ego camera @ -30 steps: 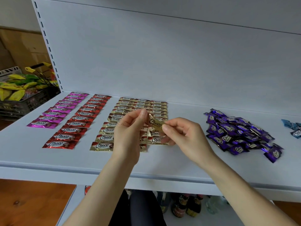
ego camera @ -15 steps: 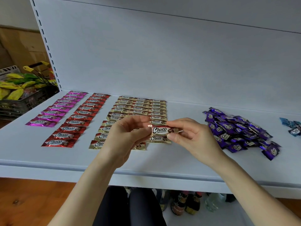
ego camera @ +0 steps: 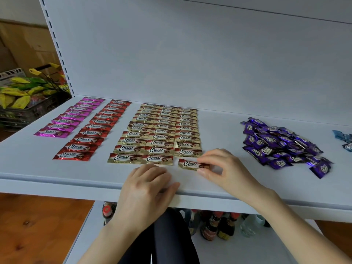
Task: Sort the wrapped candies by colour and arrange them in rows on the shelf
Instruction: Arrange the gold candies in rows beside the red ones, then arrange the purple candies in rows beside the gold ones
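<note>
On the white shelf (ego camera: 57,174) lie sorted rows: pink candies (ego camera: 72,117) at the left, red candies (ego camera: 91,130) beside them, then three columns of gold candies (ego camera: 160,128). My right hand (ego camera: 226,170) pinches the right end of one gold candy (ego camera: 190,164), which lies flat on the shelf at the front of the right gold column. My left hand (ego camera: 146,189) rests near the shelf's front edge with loosely curled fingers and holds nothing. A loose heap of purple candies (ego camera: 282,143) sits to the right.
A few blue candies (ego camera: 344,140) lie at the far right edge. A dark basket (ego camera: 22,113) with yellow and green packets stands left of the shelf. Bottles (ego camera: 213,227) stand on the lower shelf. The white back panel (ego camera: 190,63) rises behind the rows.
Both hands came down from mid-air to the shelf. The gold candy now lies at the front of the right gold column. My left hand let go of it and drew back.
</note>
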A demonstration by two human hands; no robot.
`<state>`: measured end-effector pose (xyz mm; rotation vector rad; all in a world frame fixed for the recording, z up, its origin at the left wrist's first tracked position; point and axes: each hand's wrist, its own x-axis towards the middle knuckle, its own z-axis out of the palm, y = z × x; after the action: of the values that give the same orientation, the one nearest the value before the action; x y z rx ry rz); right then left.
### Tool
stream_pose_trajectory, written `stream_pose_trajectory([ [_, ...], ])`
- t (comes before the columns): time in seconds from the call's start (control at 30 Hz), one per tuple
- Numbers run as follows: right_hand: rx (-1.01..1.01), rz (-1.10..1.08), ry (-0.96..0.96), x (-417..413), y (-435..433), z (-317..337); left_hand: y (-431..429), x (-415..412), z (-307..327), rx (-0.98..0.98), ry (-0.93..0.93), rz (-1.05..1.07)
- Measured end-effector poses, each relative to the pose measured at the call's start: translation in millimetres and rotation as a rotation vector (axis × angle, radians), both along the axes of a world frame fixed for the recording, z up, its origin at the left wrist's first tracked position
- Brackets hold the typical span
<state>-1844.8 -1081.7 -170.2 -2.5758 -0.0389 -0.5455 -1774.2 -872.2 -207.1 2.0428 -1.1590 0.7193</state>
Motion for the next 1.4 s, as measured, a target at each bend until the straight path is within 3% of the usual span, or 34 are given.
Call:
stream_pose_trajectory([
  [0.8, -0.012, -0.068, -0.02, 6.9, 11.2, 0.4, -2.0, -3.4, -10.1, -0.076, -0.048, 0.064],
  [1.4, -0.018, -0.291, -0.226, 17.0, 1.2, -5.7, -4.5, -1.2, -12.1, -0.083, -0.132, 0.079],
])
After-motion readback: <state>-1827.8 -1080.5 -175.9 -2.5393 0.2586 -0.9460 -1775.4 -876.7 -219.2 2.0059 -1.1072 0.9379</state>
